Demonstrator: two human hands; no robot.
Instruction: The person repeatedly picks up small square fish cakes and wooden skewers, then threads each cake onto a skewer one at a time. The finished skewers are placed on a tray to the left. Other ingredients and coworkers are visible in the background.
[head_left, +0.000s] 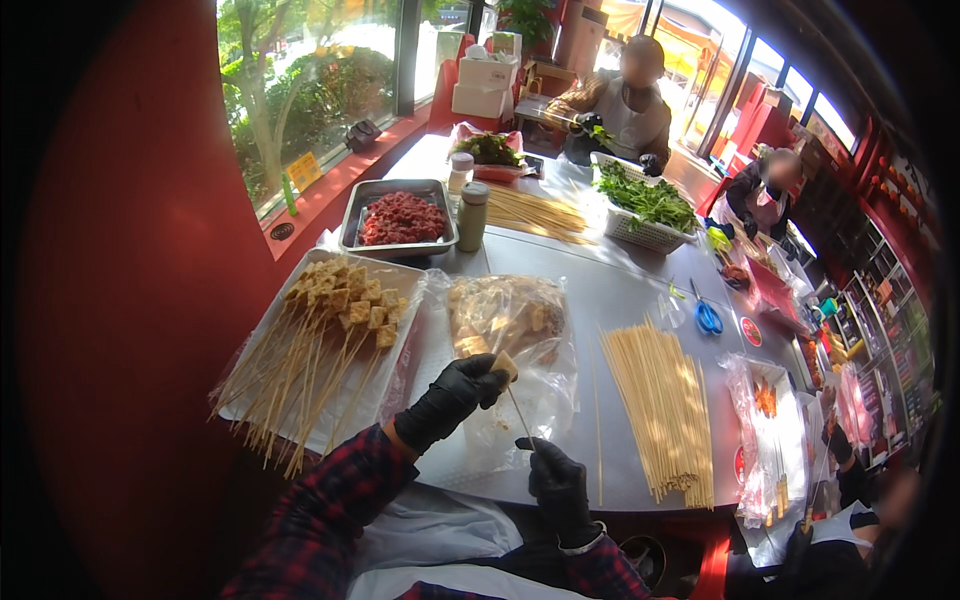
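My left hand (456, 401), in a black glove, pinches a tofu cube (504, 366) between thumb and fingers. A thin bamboo skewer (520, 416) runs from that cube down to my right hand (556, 480), also gloved in black, which grips its lower part. Whether the tip comes out of the cube's far side cannot be seen. Just beyond my left hand lies a clear plastic bag (517, 307) with many tofu pieces inside. To the left, a lined white tray (259, 401) carries a heap of skewered tofu cubes (352, 296), their sticks pointing toward me.
Loose bamboo skewers (660, 412) form a thick pile at right, near blue scissors (706, 316). Farther back are a metal tray of raw meat (401, 219), a shaker bottle (473, 217) and a white basket of greens (646, 202). Co-workers (626, 112) sit across and to the right.
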